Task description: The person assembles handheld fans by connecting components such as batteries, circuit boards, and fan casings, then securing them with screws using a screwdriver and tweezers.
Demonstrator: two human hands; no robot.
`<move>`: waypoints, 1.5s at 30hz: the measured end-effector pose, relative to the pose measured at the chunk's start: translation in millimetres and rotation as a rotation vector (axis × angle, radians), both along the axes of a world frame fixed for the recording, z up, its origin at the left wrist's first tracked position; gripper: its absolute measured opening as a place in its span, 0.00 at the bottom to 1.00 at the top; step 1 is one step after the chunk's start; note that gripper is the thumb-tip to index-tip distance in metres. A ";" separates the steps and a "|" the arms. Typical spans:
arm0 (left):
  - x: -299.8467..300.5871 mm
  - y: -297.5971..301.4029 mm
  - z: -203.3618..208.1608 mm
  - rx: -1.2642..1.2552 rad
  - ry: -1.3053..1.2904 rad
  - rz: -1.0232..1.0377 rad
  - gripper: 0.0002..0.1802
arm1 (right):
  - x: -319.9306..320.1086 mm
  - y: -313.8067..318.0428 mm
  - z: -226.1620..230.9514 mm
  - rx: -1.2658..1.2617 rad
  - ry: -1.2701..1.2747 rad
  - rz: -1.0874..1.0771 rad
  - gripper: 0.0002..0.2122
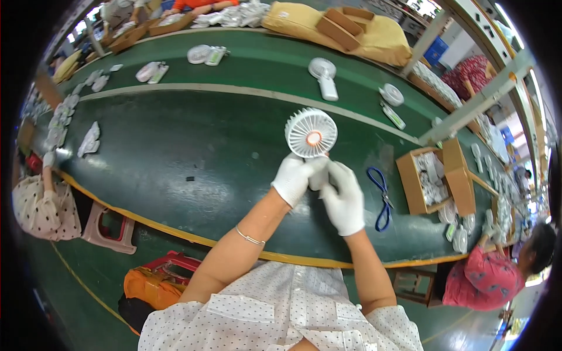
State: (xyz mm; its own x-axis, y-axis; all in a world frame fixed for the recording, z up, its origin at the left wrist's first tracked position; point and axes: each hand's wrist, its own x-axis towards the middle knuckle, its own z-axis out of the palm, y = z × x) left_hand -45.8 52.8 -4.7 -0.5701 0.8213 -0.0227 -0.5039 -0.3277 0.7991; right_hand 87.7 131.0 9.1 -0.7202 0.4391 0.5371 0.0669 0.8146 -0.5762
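Note:
A white handheld fan [311, 133] with an orange ring round its hub is held up over the green table, its round grille pointing away from me. My left hand [293, 177], in a white knitted glove, is closed round the fan just under the grille. My right hand [344, 198], gloved alike and slightly blurred, has its fingers closed on the handle from the other side. The fingers cover most of the handle. Blue-handled scissors [383, 198] lie on the table to the right of my right hand.
An open cardboard box [411, 186] of white parts stands at the right. Beyond a pale strip, a green belt [257, 73] carries several fans, one white fan [324, 78] straight ahead. White pieces [90, 140] lie at the left. Co-workers sit at both sides, one in a pink top [486, 278].

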 end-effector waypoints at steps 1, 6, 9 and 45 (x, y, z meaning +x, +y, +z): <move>-1.5 -2.6 3.8 0.021 0.037 0.011 0.14 | 1.9 5.5 0.7 -0.351 0.020 0.028 0.22; -4.1 -14.9 26.8 0.057 0.152 -0.079 0.19 | 2.4 19.6 26.5 -0.929 -0.299 0.237 0.12; -5.6 -19.2 28.9 -0.093 0.263 -0.177 0.18 | -0.4 19.5 14.4 -0.888 -0.346 0.246 0.12; -163.0 126.9 5.7 -0.471 0.767 0.402 0.43 | 25.4 23.3 6.6 -1.370 -0.458 0.652 0.17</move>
State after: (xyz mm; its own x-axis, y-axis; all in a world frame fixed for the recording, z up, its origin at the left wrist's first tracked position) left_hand -208.8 179.7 0.9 -0.8017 0.5651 0.1947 0.2850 0.0751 0.9556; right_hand 113.1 154.3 15.7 -0.9539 -0.0484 -0.2962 0.2954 -0.3266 -0.8978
